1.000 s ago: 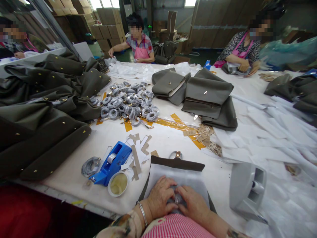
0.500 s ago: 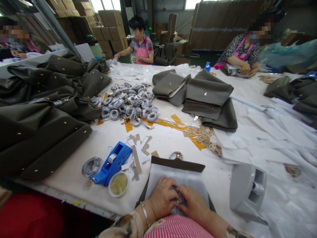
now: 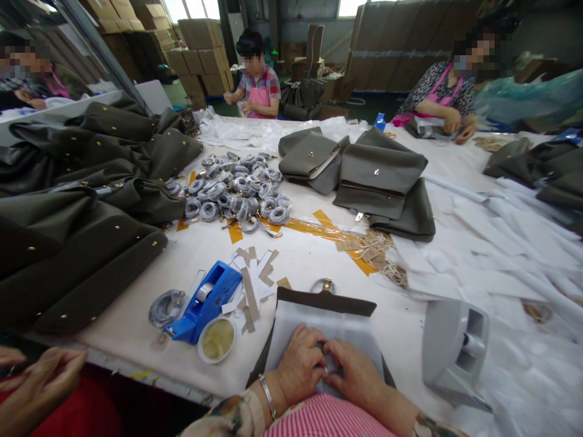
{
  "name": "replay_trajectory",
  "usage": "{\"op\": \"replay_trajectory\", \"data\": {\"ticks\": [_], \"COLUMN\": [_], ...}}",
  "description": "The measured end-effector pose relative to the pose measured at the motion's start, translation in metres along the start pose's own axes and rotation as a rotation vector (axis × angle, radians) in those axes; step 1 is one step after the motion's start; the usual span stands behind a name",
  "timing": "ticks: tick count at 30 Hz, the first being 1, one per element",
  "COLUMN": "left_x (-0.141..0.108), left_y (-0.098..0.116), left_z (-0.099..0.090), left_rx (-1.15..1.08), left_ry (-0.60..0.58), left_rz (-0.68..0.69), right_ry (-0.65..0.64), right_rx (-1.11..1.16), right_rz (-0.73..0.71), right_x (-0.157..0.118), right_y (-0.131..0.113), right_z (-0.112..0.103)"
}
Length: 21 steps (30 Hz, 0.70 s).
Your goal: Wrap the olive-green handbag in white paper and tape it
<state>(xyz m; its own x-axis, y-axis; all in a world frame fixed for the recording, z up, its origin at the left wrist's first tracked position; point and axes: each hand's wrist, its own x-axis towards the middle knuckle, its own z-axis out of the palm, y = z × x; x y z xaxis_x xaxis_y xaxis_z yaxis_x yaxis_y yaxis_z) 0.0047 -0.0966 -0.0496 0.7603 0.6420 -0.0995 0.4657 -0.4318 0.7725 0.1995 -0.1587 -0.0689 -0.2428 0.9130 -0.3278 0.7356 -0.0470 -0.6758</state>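
A dark olive bag [image 3: 325, 300] lies at the table's front edge with its flap away from me and a gold clasp at the top. White sheet material [image 3: 291, 315] covers its middle. My left hand [image 3: 301, 358] rests on the sheet, fingers curled, a bracelet on the wrist. Close beside it, my right hand [image 3: 353, 367] has its thumb and fingers bent together at the sheet. Fingertips of both hands nearly meet, and whatever they pinch is too hidden to make out.
Left of the bag are a blue tape dispenser [image 3: 207, 303], a small bowl [image 3: 217, 340] and paper strips [image 3: 249, 291]. A grey dispenser [image 3: 455, 352] stands right. Beyond are coiled straps [image 3: 241, 188] and folded bags [image 3: 382, 176]. Another person's hands [image 3: 43, 382] show at lower left.
Another person's hands have come into view at lower left. The person across the table has raised a hand from the table. My hands have hardly moved.
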Motion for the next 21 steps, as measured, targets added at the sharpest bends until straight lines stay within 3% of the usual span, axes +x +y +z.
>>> {"op": "replay_trajectory", "data": {"ticks": [3,10,16,21], "left_x": [0.001,0.0,-0.001,-0.001], "left_y": [0.001,-0.009,-0.012,-0.018], "left_z": [-0.002,0.015,0.015,0.013], "left_rx": [-0.007,-0.065,-0.016,0.125], "left_ry": [-0.006,0.086,0.04,-0.064], "left_rz": [-0.002,0.006,0.085,0.154], "right_ry": [-0.001,-0.037,-0.041,-0.048], "right_rx": [0.002,0.008,0.002,0.009], "right_rz": [0.007,0.038,0.057,0.082], "right_x": [0.0,0.001,0.0,0.001], "right_y": [-0.001,-0.006,-0.008,-0.009], "right_z": [-0.001,-0.007,-0.009,-0.008]}}
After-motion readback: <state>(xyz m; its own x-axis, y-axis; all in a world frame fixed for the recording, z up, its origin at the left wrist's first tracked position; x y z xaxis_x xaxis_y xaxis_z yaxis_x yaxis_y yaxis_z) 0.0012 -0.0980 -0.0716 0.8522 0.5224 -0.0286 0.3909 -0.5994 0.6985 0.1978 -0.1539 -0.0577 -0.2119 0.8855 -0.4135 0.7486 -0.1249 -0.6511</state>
